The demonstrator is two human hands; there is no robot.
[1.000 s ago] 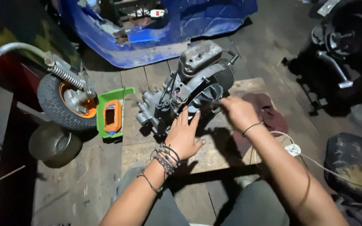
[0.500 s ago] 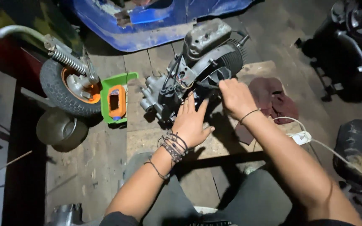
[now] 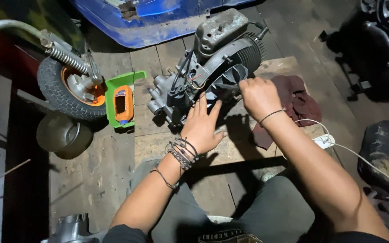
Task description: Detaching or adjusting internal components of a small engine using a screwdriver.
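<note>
A grey scooter engine [image 3: 210, 63] lies on a wooden board [image 3: 158, 144] on the floor in front of me. My left hand [image 3: 202, 126] rests flat against its near side, fingers spread, bracelets on the wrist. My right hand [image 3: 258, 95] is closed around a thin dark tool [image 3: 228, 86] that points into the engine's round fan housing. The tool's tip is hidden in shadow.
A small wheel with an orange hub and spring fork [image 3: 70, 85] stands at the left, next to a green and orange container [image 3: 121, 102] and a round metal pot [image 3: 64, 134]. Blue bodywork [image 3: 158, 22] lies behind. A dark red rag [image 3: 296, 101] and white cable [image 3: 325, 140] are on the right.
The view has shifted a little and come closer. My left hand has stayed pressed on the engine. My right hand has stayed at the fan housing with the tool.
</note>
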